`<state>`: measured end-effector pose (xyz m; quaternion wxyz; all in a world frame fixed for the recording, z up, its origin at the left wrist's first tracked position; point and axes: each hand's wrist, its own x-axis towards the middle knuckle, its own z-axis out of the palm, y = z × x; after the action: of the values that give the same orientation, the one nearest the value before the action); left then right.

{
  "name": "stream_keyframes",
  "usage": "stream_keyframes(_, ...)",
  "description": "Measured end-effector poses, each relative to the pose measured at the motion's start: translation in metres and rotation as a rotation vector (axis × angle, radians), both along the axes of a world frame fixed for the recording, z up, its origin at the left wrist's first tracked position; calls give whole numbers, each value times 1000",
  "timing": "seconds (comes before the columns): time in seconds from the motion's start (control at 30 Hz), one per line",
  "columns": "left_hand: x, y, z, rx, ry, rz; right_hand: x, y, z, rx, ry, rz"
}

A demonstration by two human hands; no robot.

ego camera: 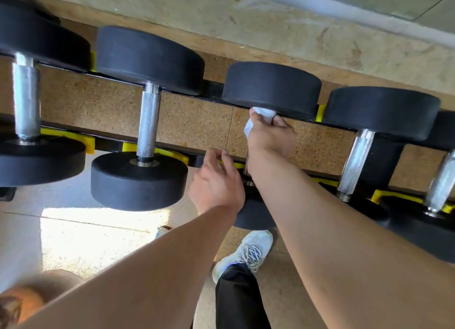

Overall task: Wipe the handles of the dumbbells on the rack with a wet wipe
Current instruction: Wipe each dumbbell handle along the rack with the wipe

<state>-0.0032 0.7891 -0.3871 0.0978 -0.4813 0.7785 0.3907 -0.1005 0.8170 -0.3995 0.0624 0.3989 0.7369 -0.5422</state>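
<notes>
Wiping dumbbell handle 3 from the left, right hand (269, 136) curled round the wet wipe (261, 114), left hand (216, 180) loosely curled, empty, 2 handles right unwiped probably.

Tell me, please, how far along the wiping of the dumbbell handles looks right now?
Midway, apparently. The right hand grips the wet wipe around the middle dumbbell's handle. The left hand rests by the rack rail. Whether the bare handles either side are done cannot be told.

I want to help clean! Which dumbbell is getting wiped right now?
The third dumbbell from the left. Its handle is hidden by the right hand gripping it with the wipe; the other handles are bare.
</notes>
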Motion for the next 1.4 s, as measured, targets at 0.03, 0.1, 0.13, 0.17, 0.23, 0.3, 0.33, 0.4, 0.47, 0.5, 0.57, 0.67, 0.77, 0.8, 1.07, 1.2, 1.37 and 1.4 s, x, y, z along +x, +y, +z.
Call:
stream_keyframes(0.03, 0, 0, 0, -3, 6, 0, 1, 3, 0, 39, 3, 53)
stream_keyframes(0.1, 0, 0, -1, -6, 12, -4, 4, 9, 0, 89, 13, 95)
stream_keyframes(0.13, 1, 0, -1, -5, 15, -4, 6, 12, 2, 111, 30, 75)
stream_keyframes(0.17, 1, 0, -2, -4, 19, -4, 6, 15, 5, 125, 51, 31)
stream_keyframes(0.23, 1, 0, -2, -6, 26, -2, 9, 21, 7, 161, 130, -1)
stream_keyframes(0.3, 1, 0, -3, 0, 25, 9, 18, 29, 15, 233, 216, 144)
stream_keyframes(0.33, 2, 0, -3, 4, 25, 22, 26, 37, 19, 284, 285, 281)
stream_keyframes(0.4, 2, 1, -2, 19, 24, 46, 39, 58, 25, 481, 482, 630)
stream_keyframes(0.47, 2, 1, -3, 21, 29, 62, 37, 75, 23, 701, 735, 993)
stream_keyframes(0.5, 3, 1, -4, 21, 34, 69, 29, 81, 19, 764, 836, 1156)
stream_keyframes(0.57, 3, 1, -4, 25, 49, 77, 9, 83, 14, 865, 904, 1410)
stream_keyframes(0.67, 4, 1, -4, 19, 67, 82, -14, 77, 12, 995, 744, 1726)
stream_keyframes(0.77, 5, 2, -5, 18, 89, 110, -21, 80, 11, 1089, 575, 1906)
stream_keyframes(0.8, 5, 2, -5, 16, 100, 120, -19, 81, 12, 1076, 507, 1918)
stream_keyframes(1.07, 7, 4, -7, -15, 151, 154, 31, 107, 24, 559, 149, 2044)
stream_keyframes(1.2, 7, 5, -10, -30, 156, 148, 38, 122, 46, 482, 104, 1934)
stream_keyframes(1.37, 6, 4, -12, -29, 144, 145, 24, 130, 50, 668, -162, 1542)
stream_keyframes(1.4, 6, 4, -13, -32, 139, 140, 20, 128, 44, 679, -195, 1429)
